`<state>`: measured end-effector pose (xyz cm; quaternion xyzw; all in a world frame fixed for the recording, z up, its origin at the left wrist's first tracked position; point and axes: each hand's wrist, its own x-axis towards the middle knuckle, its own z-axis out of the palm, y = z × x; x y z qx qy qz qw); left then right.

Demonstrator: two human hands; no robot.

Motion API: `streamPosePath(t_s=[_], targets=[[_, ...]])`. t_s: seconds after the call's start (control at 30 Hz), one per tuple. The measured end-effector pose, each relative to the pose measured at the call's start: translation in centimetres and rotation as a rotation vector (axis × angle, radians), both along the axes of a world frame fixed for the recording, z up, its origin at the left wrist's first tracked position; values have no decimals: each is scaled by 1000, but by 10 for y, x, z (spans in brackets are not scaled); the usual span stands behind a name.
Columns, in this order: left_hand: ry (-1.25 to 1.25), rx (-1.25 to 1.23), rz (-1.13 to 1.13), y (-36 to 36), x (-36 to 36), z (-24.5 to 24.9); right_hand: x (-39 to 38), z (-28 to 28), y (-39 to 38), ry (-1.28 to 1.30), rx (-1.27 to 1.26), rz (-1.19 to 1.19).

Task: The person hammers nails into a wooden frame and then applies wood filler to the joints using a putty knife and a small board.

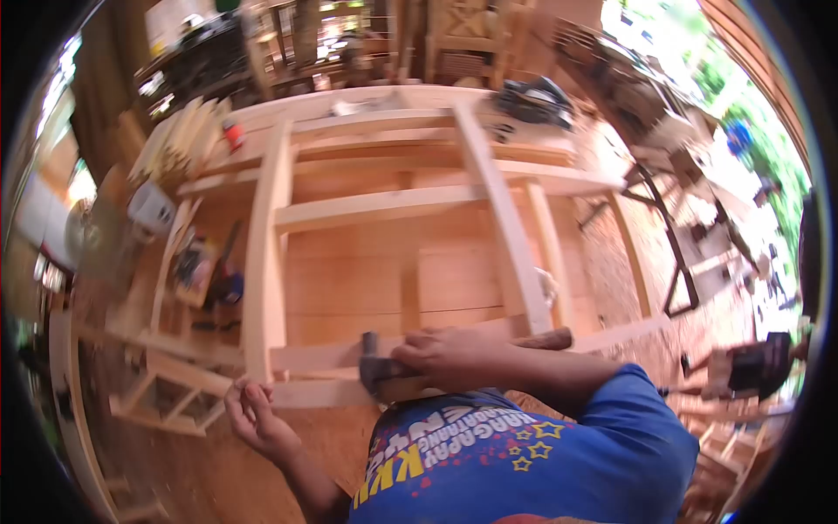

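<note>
My right hand [441,358] is wrapped round a hammer [374,365] close to its dark metal head. Its wooden handle points right, past my forearm. The hammer is over the near rail of a pale wooden frame [271,253], in front of my blue shirt. At the frame's near left corner is my left hand [255,417], its fingers curled and pinched together by the end of the rail. What they hold, if anything, is too small to make out. The frame has two long side pieces joined by crosspieces and lies on a larger wooden structure.
Stacked wood strips [188,135], a red container [233,134] and a dark power tool [534,103] lie at the far side. A white bucket [152,208] stands at left. Another person [751,367] is at the right edge. Small wooden frames [170,397] lie at lower left.
</note>
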<state>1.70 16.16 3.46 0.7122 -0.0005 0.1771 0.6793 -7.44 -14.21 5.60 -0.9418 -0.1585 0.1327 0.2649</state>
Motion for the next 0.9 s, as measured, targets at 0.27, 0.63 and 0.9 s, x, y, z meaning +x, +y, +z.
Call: streamPosePath(t_s=[0.27, 0.63, 0.9], targets=[[-70, 561, -317, -67, -10, -41, 0, -32, 0, -118, 72, -22], [16, 693, -361, -75, 3, -48, -1, -37, -6, -72, 215, -39], [120, 239, -754, -85, 22, -49, -19, -29, 17, -77, -32, -403]])
